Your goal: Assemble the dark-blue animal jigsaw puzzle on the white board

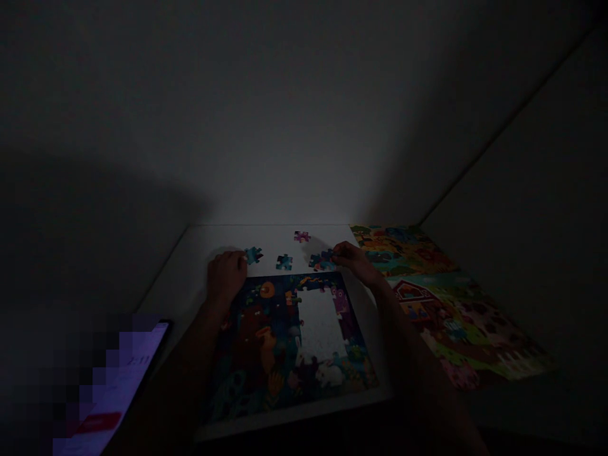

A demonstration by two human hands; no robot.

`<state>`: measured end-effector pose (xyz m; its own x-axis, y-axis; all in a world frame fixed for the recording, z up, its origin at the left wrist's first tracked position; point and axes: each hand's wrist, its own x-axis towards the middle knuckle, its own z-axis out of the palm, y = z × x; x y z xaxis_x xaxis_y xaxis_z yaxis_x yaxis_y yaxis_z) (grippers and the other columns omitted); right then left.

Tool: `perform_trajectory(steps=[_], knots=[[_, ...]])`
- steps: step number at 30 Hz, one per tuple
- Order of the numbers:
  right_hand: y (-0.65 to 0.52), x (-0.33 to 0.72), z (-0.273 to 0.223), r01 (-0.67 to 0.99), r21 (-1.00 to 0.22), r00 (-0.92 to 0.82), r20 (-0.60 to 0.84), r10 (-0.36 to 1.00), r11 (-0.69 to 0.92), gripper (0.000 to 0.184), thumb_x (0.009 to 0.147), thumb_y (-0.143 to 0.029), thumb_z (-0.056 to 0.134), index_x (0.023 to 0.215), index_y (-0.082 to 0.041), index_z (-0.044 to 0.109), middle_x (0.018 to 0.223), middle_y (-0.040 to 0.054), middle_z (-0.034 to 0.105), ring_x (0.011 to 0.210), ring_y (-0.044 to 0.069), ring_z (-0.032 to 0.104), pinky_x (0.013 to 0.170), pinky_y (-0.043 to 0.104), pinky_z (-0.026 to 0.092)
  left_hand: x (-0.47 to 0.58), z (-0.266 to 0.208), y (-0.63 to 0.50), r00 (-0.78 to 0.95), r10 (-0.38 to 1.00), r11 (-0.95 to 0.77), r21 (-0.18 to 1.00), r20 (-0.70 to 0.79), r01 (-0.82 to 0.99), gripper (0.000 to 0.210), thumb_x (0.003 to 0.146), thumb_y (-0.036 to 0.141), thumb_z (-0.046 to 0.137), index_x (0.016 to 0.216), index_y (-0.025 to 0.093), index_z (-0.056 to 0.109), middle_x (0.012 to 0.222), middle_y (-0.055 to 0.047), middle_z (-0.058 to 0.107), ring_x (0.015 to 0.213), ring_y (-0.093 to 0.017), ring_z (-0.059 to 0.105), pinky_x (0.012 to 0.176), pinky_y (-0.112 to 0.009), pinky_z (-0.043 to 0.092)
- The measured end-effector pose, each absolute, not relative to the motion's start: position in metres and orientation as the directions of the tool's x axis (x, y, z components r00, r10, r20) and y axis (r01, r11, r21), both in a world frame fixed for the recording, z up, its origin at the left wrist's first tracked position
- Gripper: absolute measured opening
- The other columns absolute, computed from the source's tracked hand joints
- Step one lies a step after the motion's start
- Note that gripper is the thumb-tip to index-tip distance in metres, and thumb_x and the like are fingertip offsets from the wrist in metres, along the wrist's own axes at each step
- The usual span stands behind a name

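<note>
A partly filled jigsaw puzzle (256, 323) with dark forest animals lies in front of me, with a white gap in its right half. My left hand (228, 271) is beyond its top left corner, fingers curled at the edge of a teal jigsaw piece (254, 255). At the upper right, my right hand (352, 258) pinches a blue jigsaw piece (327, 258), beside or overlapping another piece (314, 261). Between the hands lies a loose teal piece (284, 261). Farther back is a purple piece (302, 237). Dim light blurs the finger details.
To the right lie a farm picture puzzle (456, 323) and, behind it, another animal picture puzzle (403, 250). A lit phone (128, 380) is at the lower left, partly pixelated. A pale wall (285, 126) rises behind the white table (190, 266).
</note>
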<state>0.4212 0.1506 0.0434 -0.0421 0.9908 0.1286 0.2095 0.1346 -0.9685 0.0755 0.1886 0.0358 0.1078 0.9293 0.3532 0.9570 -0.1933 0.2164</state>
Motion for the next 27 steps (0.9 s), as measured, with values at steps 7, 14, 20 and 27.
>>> perform_trajectory(steps=[7, 14, 20, 27], knots=[[0.107, 0.389, 0.052, 0.189, -0.979, -0.199, 0.038, 0.979, 0.076, 0.039, 0.077, -0.035, 0.070, 0.113, -0.024, 0.060, 0.091, 0.0012, 0.067, 0.083, 0.017, 0.063, 0.075, 0.031, 0.049, 0.089, 0.042, 0.179, 0.300, 0.884, -0.400, 0.244, 0.359, 0.884, 0.035, 0.090, 0.027, 0.045, 0.117, 0.020, 0.067, 0.129, -0.011, 0.062, 0.123, -0.031, 0.052, 0.106, -0.050, 0.038], [0.099, 0.372, 0.044, 0.232, -0.971, -0.352, -0.038, 0.935, 0.048, 0.026, 0.077, -0.030, 0.070, 0.101, -0.021, 0.068, 0.103, 0.0049, 0.070, 0.097, 0.021, 0.064, 0.092, 0.039, 0.049, 0.117, 0.048, 0.154, 0.734, 0.652, -0.731, 0.413, 0.188, 0.543, 0.030, 0.092, 0.036, 0.055, 0.118, 0.025, 0.066, 0.129, -0.005, 0.063, 0.122, -0.022, 0.053, 0.108, -0.041, 0.039], [0.098, 0.366, 0.038, 0.236, -0.970, -0.356, -0.028, 0.934, 0.061, 0.024, 0.079, -0.025, 0.067, 0.103, -0.020, 0.067, 0.103, 0.0045, 0.070, 0.096, 0.019, 0.065, 0.090, 0.037, 0.051, 0.121, 0.044, 0.151, 0.787, 0.614, -0.744, 0.386, 0.070, 0.546, 0.041, 0.088, 0.048, 0.061, 0.126, 0.031, 0.061, 0.137, -0.004, 0.056, 0.127, -0.026, 0.048, 0.110, -0.047, 0.034], [0.096, 0.357, 0.031, 0.425, -0.893, -0.308, 0.009, 0.951, 0.146, 0.027, 0.086, -0.022, 0.059, 0.113, -0.020, 0.064, 0.105, 0.0045, 0.070, 0.092, 0.019, 0.066, 0.085, 0.035, 0.052, 0.121, 0.037, 0.152, 0.772, 0.636, -0.722, 0.359, 0.005, 0.592, 0.062, 0.080, 0.060, 0.066, 0.135, 0.035, 0.053, 0.148, -0.004, 0.044, 0.137, -0.032, 0.035, 0.114, -0.051, 0.026]])
